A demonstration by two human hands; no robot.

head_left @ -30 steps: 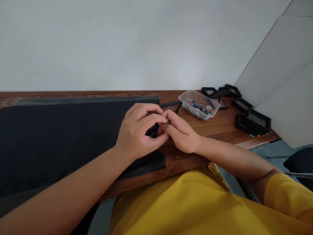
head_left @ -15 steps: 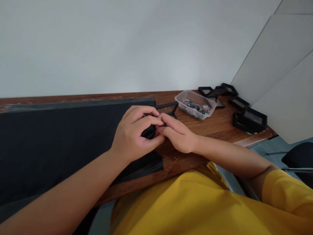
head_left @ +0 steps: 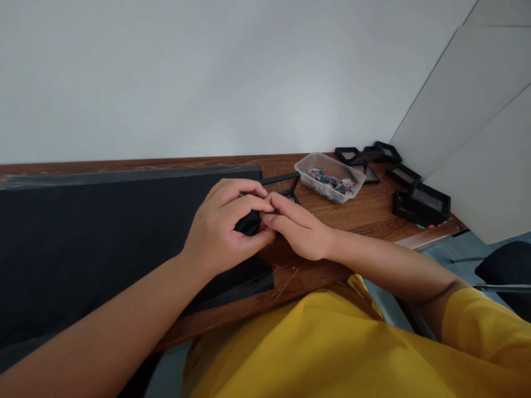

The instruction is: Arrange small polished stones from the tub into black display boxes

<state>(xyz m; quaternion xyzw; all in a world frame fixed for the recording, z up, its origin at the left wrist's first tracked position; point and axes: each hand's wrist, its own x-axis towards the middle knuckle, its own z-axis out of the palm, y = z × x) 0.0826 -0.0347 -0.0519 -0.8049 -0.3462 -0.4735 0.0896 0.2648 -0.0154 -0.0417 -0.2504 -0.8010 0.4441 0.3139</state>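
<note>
My left hand [head_left: 226, 224] is curled above the right end of a black mat [head_left: 103, 243], with thumb and fingers bent toward my right hand. In the gap behind its thumb a dark patch [head_left: 248, 223] shows; whether this is a held thing or the mat I cannot tell. My right hand [head_left: 301, 228] meets the left fingertips, its thumb and forefinger pressed together. Whatever the fingertips pinch is hidden. Just behind both hands a black frame [head_left: 286, 178] stands on the wooden table [head_left: 352, 218], partly covered by the fingers.
A clear plastic tub [head_left: 329, 177] with several small colourful pieces sits behind my right hand. Black frames [head_left: 402, 175] lie toward the back right corner, some stacked [head_left: 423, 203] near the right edge. A white wall [head_left: 166, 83] rises behind the table.
The view has shifted very slightly, so everything sits a little further left. Both hands keep nearly the same pose, fingertips together.
</note>
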